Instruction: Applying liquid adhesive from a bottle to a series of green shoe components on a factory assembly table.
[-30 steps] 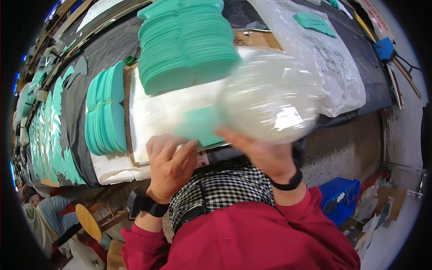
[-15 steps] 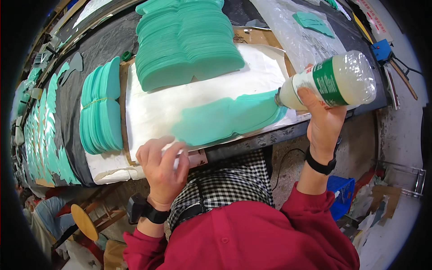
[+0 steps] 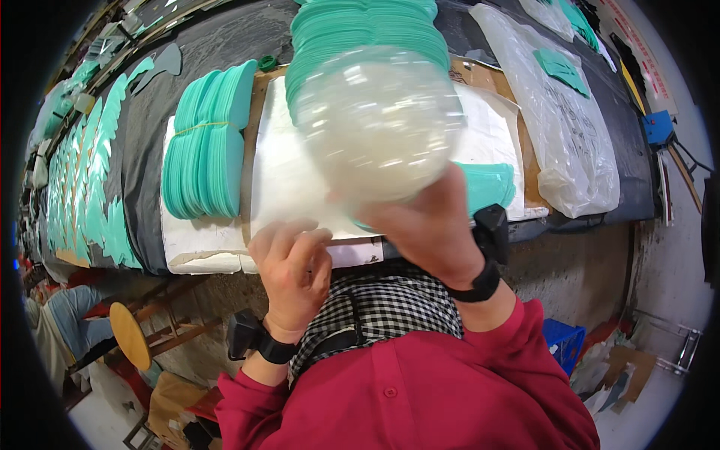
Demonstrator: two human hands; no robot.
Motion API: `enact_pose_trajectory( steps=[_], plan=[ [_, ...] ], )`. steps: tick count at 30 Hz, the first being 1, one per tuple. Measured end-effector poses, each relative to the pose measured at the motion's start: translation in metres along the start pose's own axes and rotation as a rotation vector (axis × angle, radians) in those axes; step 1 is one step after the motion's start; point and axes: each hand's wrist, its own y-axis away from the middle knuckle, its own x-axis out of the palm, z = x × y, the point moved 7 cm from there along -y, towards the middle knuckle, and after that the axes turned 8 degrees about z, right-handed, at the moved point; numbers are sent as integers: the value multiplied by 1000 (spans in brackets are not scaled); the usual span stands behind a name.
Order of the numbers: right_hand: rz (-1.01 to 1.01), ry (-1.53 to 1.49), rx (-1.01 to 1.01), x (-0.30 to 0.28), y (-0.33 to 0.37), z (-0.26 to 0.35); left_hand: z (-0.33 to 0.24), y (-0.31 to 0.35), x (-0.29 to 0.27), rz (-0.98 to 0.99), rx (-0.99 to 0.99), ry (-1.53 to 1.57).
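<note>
My right hand (image 3: pixel 431 229) grips a plastic bottle (image 3: pixel 382 124), blurred by motion, its rounded bottom tipped up and its neck hidden below. Under the bottle and hand lies a flat green foam-like sheet (image 3: pixel 491 186) on white paper (image 3: pixel 277 161); only its right end shows plainly. My left hand (image 3: pixel 291 262) is at the paper's near edge, to the left of the bottle, with its fingers bent. What its fingertips hold, if anything, does not show. Behind the bottle stands a tall stack of green sheets (image 3: pixel 367 26), partly covered by it.
A bundle of green pieces (image 3: pixel 202 150) tied with a yellow band stands to the left. Further left lie several rows of green pieces (image 3: pixel 90 176). A clear plastic bag (image 3: pixel 566 142) covers the right side of the table. A wooden stool (image 3: pixel 130 335) stands below left.
My right hand has brought the bottle from the sheet's right end leftward to its middle, tipping the bottom up. My left hand stays near the front edge. The view has shifted.
</note>
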Motion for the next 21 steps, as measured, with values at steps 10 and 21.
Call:
enact_pose_trajectory(
  steps=[10, 21],
  plan=[
    [171, 598, -168, -28, 48, 10, 21, 4, -10, -82, -72, -40],
    [-605, 288, -207, -171, 101, 42, 0, -20, 7, 17, -32, -39]
  ],
)
